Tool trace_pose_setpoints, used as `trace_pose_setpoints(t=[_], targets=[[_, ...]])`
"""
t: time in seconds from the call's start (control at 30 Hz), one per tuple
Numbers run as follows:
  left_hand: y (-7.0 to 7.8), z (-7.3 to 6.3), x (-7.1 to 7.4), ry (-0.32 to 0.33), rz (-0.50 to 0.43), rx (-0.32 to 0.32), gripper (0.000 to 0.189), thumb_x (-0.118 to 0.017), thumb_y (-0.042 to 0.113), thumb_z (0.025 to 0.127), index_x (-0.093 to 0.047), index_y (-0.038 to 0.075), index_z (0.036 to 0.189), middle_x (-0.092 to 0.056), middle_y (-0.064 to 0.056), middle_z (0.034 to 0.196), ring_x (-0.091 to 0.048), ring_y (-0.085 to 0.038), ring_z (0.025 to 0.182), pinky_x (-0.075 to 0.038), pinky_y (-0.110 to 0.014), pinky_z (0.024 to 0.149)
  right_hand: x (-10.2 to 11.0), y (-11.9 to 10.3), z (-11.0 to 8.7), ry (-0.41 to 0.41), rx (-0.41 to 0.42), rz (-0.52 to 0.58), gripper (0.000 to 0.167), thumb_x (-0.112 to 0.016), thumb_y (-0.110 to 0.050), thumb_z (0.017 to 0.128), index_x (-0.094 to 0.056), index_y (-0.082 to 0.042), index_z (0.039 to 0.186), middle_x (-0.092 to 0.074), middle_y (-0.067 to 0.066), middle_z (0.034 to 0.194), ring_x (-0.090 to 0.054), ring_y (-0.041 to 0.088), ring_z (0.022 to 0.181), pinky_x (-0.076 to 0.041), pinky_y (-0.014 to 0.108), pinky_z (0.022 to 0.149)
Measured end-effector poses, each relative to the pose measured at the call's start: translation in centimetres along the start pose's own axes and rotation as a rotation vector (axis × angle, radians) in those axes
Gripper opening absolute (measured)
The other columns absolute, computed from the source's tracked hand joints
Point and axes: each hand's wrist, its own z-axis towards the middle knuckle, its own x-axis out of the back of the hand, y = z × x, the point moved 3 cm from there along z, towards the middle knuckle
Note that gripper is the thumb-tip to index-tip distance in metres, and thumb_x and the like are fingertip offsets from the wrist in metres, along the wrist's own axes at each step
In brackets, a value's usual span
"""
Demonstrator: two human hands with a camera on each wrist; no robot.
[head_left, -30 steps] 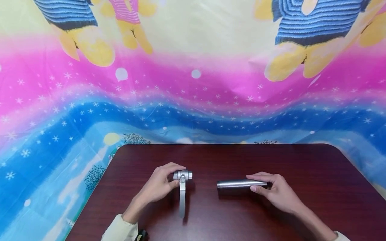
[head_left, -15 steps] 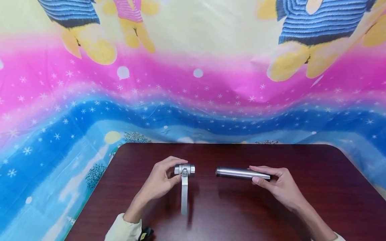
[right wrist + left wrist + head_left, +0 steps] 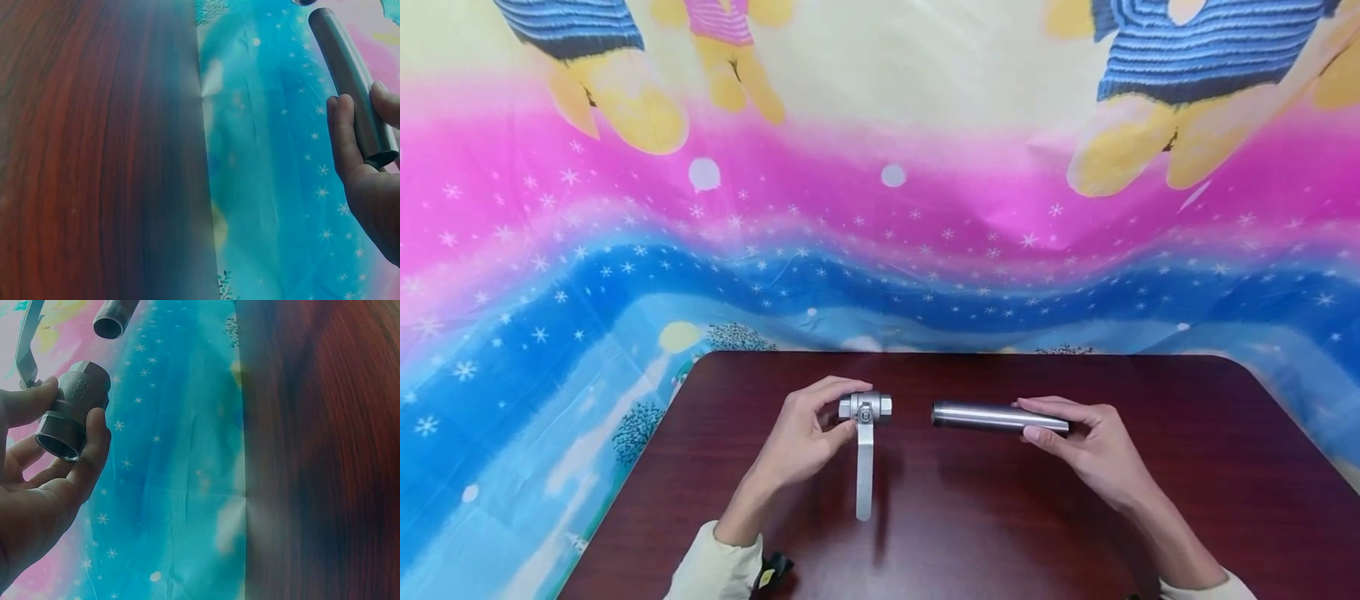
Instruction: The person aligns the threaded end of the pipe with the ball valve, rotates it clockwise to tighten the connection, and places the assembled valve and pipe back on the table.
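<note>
Between the thumb and fingers of my left hand [image 3: 805,433] is a steel ball valve [image 3: 876,406], held above the table. Its long flat lever [image 3: 865,475] points toward me in the head view. The left wrist view shows the open bore at the near end of the valve [image 3: 78,394]. My right hand [image 3: 1093,442] pinches a smooth steel pipe [image 3: 977,414] near its right end. The pipe's threaded left end faces the valve's right end, with a gap between them. In the right wrist view the pipe [image 3: 350,75] slants across the fingers.
Below both hands lies a dark red wood-grain table [image 3: 970,533] with rounded far corners. A cartoon-printed cloth [image 3: 887,233] hangs right behind it and along the left side. A black strap [image 3: 775,571] shows at the left sleeve.
Both hands have risen in the head view, lifting the valve and pipe away from the table. The gap between valve and pipe has narrowed, and the pipe now tilts slightly.
</note>
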Motion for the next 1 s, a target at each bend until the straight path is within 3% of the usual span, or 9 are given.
trace_pose_setpoints(t=[0.27,0.53,0.77,1.0], targets=[[0.7,0.5,-0.6,0.007,-0.011,-0.024,0.05,-0.074,-0.013,0.088,-0.075,0.012,0.131,-0.074,-0.005,0.128,-0.07,-0.018,0.106,-0.062,-0.028,0.095,-0.3,-0.5,0.8,0.01,0.001,0.011,0.04,-0.081,0.001,0.092,-0.076,-0.001,0.131,-0.077,-0.017,0.123,-0.073,0.002,0.101,-0.061,0.02,0.078],[1.4,1.0,-1.1,0.006,-0.05,-0.05,0.051,-0.073,-0.014,0.088,-0.075,0.011,0.131,-0.074,-0.006,0.129,-0.07,-0.019,0.108,-0.063,-0.037,0.096,-0.9,-0.8,1.2,0.012,0.0,0.056,0.039,-0.08,0.003,0.092,-0.075,0.003,0.131,-0.077,-0.016,0.123,-0.073,0.003,0.102,-0.061,0.02,0.08],[1.9,1.3,-1.6,-0.003,-0.055,-0.056,0.051,-0.074,-0.014,0.087,-0.076,0.012,0.132,-0.074,-0.006,0.129,-0.069,-0.017,0.108,-0.063,-0.027,0.091,-1.3,-1.0,1.5,0.019,0.02,0.088,0.04,-0.079,0.008,0.09,-0.075,0.005,0.129,-0.078,-0.015,0.122,-0.073,0.003,0.102,-0.061,0.02,0.08],[2.1,1.4,-1.7,-0.001,-0.059,-0.056,0.052,-0.074,-0.015,0.086,-0.076,0.011,0.131,-0.074,-0.006,0.128,-0.068,-0.017,0.107,-0.063,-0.025,0.089,-1.8,-1.2,1.8,0.011,0.024,0.102,0.039,-0.08,0.005,0.091,-0.074,0.007,0.129,-0.078,-0.016,0.121,-0.072,0.002,0.102,-0.061,0.02,0.081]])
